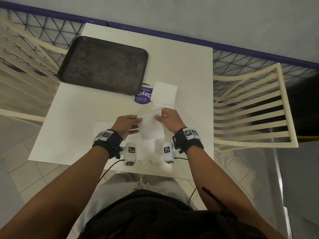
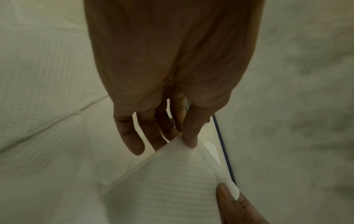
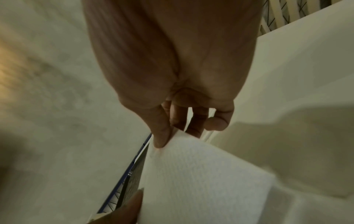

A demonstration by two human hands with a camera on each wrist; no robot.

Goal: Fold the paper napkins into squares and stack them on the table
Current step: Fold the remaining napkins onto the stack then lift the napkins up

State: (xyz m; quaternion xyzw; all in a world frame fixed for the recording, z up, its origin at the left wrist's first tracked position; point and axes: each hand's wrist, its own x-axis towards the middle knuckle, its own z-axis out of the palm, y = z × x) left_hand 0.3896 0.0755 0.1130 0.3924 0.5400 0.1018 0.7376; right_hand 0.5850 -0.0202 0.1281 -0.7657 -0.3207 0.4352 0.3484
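Observation:
A white paper napkin (image 1: pixel 151 125) is held up above the white table (image 1: pixel 189 69), between both hands. My left hand (image 1: pixel 128 122) pinches its left top corner, thumb on the paper (image 2: pixel 172 181). My right hand (image 1: pixel 168 118) pinches the right top corner, thumb pressed on the sheet (image 3: pixel 201 174). A stack of folded square napkins (image 1: pixel 164 94) lies on the table just beyond the hands. More unfolded napkins (image 1: pixel 146 150) lie flat on the table under my wrists.
A dark tray (image 1: pixel 103 64) sits at the table's far left. A round purple sticker (image 1: pixel 143 94) shows between tray and stack. Cream slatted chairs (image 1: pixel 255 107) stand on both sides. A wall with a blue strip (image 1: pixel 172 36) runs behind.

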